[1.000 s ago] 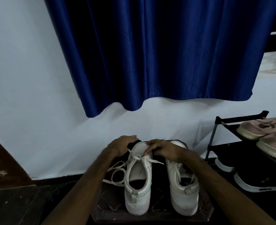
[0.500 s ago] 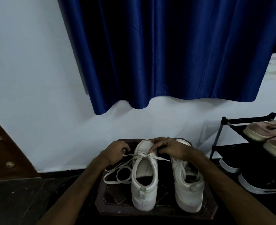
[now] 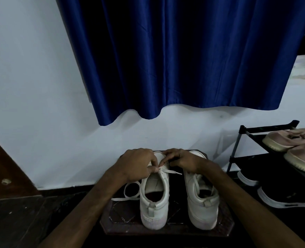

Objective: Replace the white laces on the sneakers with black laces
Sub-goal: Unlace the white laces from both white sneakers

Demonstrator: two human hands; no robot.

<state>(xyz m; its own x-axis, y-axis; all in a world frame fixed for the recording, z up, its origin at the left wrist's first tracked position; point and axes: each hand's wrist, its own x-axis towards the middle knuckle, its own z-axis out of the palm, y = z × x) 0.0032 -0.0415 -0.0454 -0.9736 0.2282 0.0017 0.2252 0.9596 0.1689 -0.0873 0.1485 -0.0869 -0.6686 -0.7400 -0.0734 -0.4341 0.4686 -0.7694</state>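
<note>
While the white lace [image 3: 132, 191] trails loose at lower centre-left, our left grip [image 3: 139, 167] pinches it over the left sneaker [image 3: 154, 199], and our right grip [image 3: 184, 161] pinches the same lace just beside. The right sneaker [image 3: 201, 203] stands alongside, both on the bench [image 3: 119, 219], lower middle; a rack [image 3: 237, 154] stands at right.

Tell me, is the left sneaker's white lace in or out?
Partly in: white lace crosses atop the left sneaker, loops trailing beside it.
</note>
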